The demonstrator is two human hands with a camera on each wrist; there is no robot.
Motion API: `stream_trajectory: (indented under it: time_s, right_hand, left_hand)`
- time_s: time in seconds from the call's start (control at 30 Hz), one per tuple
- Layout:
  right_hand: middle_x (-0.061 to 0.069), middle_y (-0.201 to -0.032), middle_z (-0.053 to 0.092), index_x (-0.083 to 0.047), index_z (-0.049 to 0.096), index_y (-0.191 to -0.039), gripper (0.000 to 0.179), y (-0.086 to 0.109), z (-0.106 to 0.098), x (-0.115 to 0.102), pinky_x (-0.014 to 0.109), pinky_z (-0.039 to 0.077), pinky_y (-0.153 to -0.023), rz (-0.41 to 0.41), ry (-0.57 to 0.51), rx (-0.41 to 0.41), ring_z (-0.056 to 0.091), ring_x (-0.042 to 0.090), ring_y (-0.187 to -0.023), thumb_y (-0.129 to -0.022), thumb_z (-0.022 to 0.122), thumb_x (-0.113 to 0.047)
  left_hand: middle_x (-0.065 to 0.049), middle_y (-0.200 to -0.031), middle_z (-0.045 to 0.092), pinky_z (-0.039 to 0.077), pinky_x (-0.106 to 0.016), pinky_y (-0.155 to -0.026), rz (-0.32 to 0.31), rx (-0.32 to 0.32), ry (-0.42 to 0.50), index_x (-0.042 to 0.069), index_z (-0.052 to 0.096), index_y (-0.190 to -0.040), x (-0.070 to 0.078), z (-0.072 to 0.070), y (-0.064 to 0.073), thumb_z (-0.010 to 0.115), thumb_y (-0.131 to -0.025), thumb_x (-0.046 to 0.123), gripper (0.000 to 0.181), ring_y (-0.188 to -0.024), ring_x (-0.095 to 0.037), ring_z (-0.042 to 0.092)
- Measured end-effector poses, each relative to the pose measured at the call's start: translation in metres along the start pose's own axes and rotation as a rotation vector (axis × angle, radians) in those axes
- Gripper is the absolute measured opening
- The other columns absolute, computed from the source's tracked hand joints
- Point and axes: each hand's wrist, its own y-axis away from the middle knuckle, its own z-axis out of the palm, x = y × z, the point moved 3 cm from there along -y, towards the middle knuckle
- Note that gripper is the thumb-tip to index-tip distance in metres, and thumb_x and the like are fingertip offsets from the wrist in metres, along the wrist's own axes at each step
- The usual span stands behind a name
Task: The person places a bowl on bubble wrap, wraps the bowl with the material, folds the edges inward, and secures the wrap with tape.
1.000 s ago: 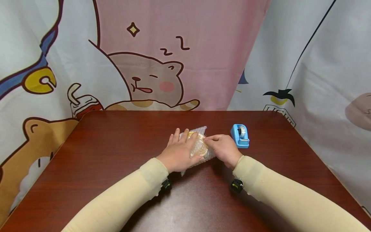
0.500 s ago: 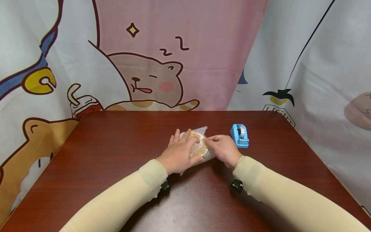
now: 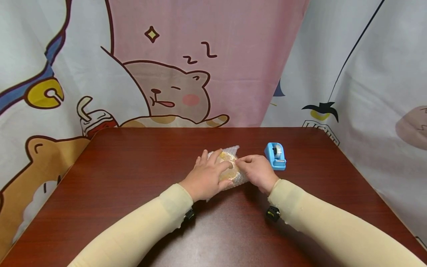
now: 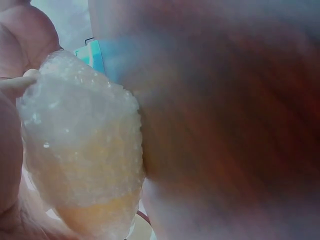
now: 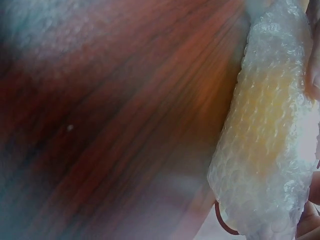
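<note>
A yellow item wrapped in clear bubble wrap point(image 3: 237, 178) lies on the table in the middle of the head view. My left hand point(image 3: 204, 178) rests over its left part with fingers spread, the index finger bent toward the top of the wrap. At the upper right side, thumb and fingertips of my right hand point(image 3: 259, 171) pinch together at the wrap. The wrist views show the bubble-wrapped bundle point(image 4: 85, 135) from its near side, yellow showing through the bubbles. What exactly is wrapped inside is blurred by the bubbles.
A light blue tape dispenser point(image 3: 271, 160) with a roll of clear tape stands just beyond my right hand. The dark red-brown wooden table point(image 3: 150, 159) ends at a curtain point(image 3: 250, 66) with cartoon animals.
The left index finger has drawn back and bent, uncovering more of the wrap's top. The right hand stays nearly where it was.
</note>
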Motion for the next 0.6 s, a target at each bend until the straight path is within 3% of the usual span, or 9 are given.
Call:
stream_trajectory:
  time_s: [0.2,0.4,0.6]
  right_hand:
    - [0.017,-0.122,0.073,-0.003,0.08,-0.118,0.037,-0.0023,-0.001,-0.0014,0.027,0.053,-0.07,-0.049,0.122,0.018,0.063,0.025,-0.099,-0.104,0.064,-0.034]
    - [0.014,-0.115,0.077,-0.006,0.083,-0.11,0.035,-0.0063,-0.001,-0.0012,0.035,0.056,-0.073,-0.149,0.251,0.057,0.065,0.027,-0.098,-0.102,0.067,-0.035]
    - [0.014,-0.113,0.074,-0.007,0.084,-0.104,0.031,-0.005,-0.0012,-0.0034,0.053,0.047,-0.097,-0.235,0.355,0.121,0.061,0.035,-0.115,-0.099,0.072,-0.035]
  left_hand:
    - [-0.012,-0.174,0.023,0.027,-0.074,-0.121,-0.002,-0.011,-0.01,0.036,0.059,-0.142,0.0002,0.0006,-0.0003,0.059,-0.103,0.057,0.045,-0.151,-0.067,0.02]
    - [-0.013,-0.173,0.026,0.028,-0.075,-0.12,0.007,-0.004,-0.032,0.035,0.061,-0.141,0.0016,0.0005,0.0002,0.058,-0.103,0.059,0.045,-0.15,-0.068,0.022]
    - [-0.014,-0.172,0.029,0.028,-0.075,-0.12,0.007,-0.013,-0.043,0.034,0.062,-0.142,0.0021,0.0008,0.0006,0.056,-0.104,0.059,0.046,-0.15,-0.068,0.021]
